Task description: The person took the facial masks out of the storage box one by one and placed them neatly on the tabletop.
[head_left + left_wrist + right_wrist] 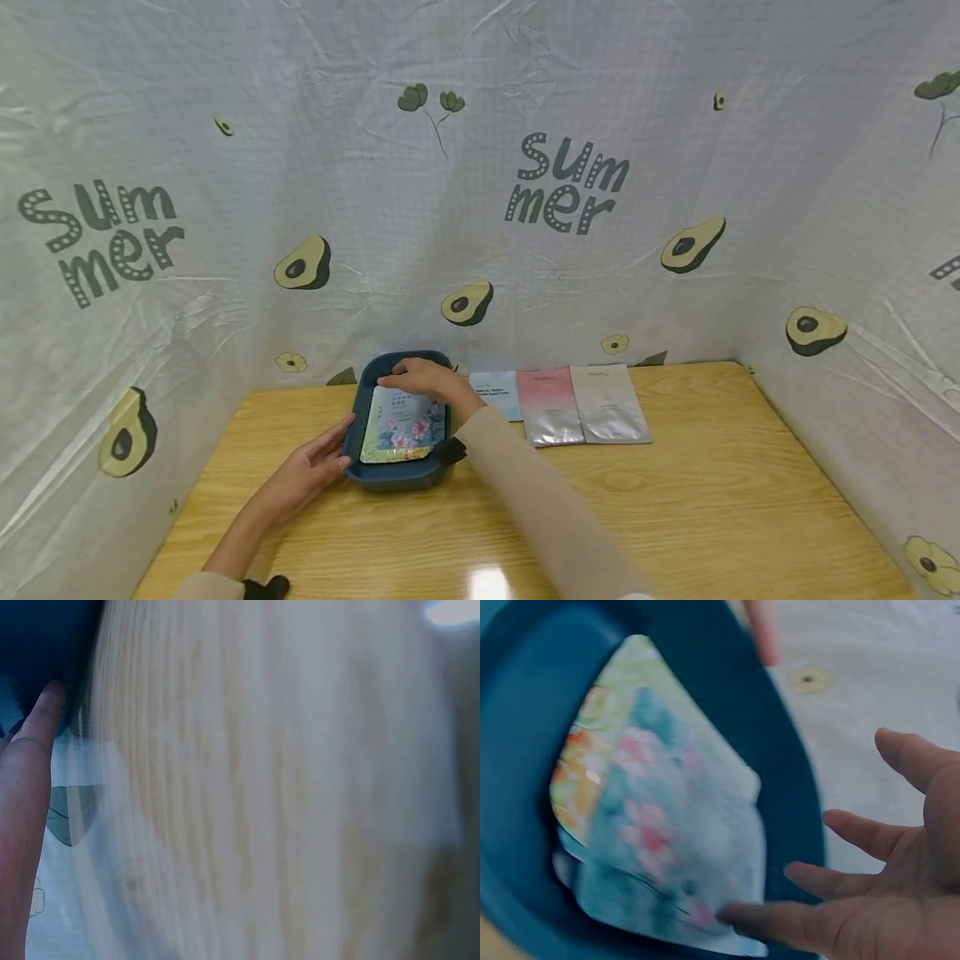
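A dark blue tray (393, 475) stands near the back of the table. Inside it lies a blue packet with pink flowers (411, 421), on top of a yellow-green floral packet (371, 446). My left hand (307, 468) touches the tray's left side with extended fingers; in the left wrist view a finger (37, 735) lies along the blue wall. Over the tray's far end is my right hand (427, 379). The right wrist view shows the right hand (877, 877) with spread fingers, one fingertip at the edge of the flowered packet (682, 847).
Right of the tray, a light blue packet (498, 393), a pink packet (551, 406) and a cream packet (610, 404) lie side by side on the wooden table (712, 492). A white printed sheet (375, 208) hangs behind and at both sides.
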Demonstrator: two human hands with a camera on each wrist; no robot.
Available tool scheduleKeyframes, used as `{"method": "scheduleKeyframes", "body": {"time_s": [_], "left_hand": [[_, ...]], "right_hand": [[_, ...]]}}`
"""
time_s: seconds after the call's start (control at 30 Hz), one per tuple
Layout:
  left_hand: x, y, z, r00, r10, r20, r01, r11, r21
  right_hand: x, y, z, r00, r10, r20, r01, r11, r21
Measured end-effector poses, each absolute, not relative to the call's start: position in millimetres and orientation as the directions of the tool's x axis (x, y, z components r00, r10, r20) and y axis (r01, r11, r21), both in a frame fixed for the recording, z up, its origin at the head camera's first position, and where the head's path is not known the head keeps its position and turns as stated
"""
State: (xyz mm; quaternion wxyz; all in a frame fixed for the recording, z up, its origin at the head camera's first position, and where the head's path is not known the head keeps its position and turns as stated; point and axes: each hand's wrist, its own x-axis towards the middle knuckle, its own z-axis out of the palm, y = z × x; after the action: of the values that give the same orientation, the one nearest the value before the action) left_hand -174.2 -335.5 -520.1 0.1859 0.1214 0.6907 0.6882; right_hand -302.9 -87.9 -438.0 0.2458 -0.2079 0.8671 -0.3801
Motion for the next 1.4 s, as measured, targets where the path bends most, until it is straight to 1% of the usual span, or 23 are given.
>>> {"method": "scheduleKeyframes", "body": {"time_s": [0.13,0.2,0.33,0.5,0.67,0.8,0.93,1.07,1.4], "left_hand": [[-174.4,-336.2,-519.5,-0.900,0.426,-0.091,-0.088,0.029,0.996],[-174.2,-336.8,-519.3,-0.900,0.426,-0.096,-0.093,0.027,0.995],[-174.2,-337.3,-519.0,-0.896,0.436,-0.089,-0.091,0.016,0.996],[-175.5,-337.1,-519.7,-0.888,0.455,-0.061,-0.070,-0.002,0.998],[-176.9,-337.2,-520.8,-0.882,0.469,-0.039,-0.055,-0.021,0.998],[-177.5,-336.9,-522.2,-0.883,0.468,-0.042,-0.054,-0.013,0.998],[-177.3,-336.6,-523.3,-0.885,0.463,-0.050,-0.059,-0.005,0.998],[-176.5,-336.5,-522.9,-0.890,0.453,-0.057,-0.062,0.004,0.998],[-175.8,-336.0,-520.7,-0.895,0.440,-0.075,-0.076,0.016,0.997]], "right_hand": [[-299.9,-101.1,-454.3,-0.804,-0.534,-0.262,-0.275,0.724,-0.633],[-297.7,-104.8,-460.3,-0.802,-0.534,-0.270,-0.293,0.744,-0.601],[-293.7,-106.5,-465.3,-0.805,-0.517,-0.290,-0.292,0.772,-0.565],[-292.3,-102.5,-463.2,-0.812,-0.495,-0.310,-0.269,0.788,-0.553],[-293.3,-100.9,-462.1,-0.822,-0.484,-0.300,-0.289,0.808,-0.513],[-291.4,-103.8,-465.7,-0.858,-0.446,-0.255,-0.287,0.828,-0.482],[-287.5,-107.5,-469.9,-0.901,-0.390,-0.192,-0.249,0.824,-0.509],[-287.0,-110.1,-473.3,-0.921,-0.353,-0.164,-0.218,0.817,-0.533],[-288.0,-115.9,-470.8,-0.918,-0.315,-0.240,-0.161,0.852,-0.499]]}}
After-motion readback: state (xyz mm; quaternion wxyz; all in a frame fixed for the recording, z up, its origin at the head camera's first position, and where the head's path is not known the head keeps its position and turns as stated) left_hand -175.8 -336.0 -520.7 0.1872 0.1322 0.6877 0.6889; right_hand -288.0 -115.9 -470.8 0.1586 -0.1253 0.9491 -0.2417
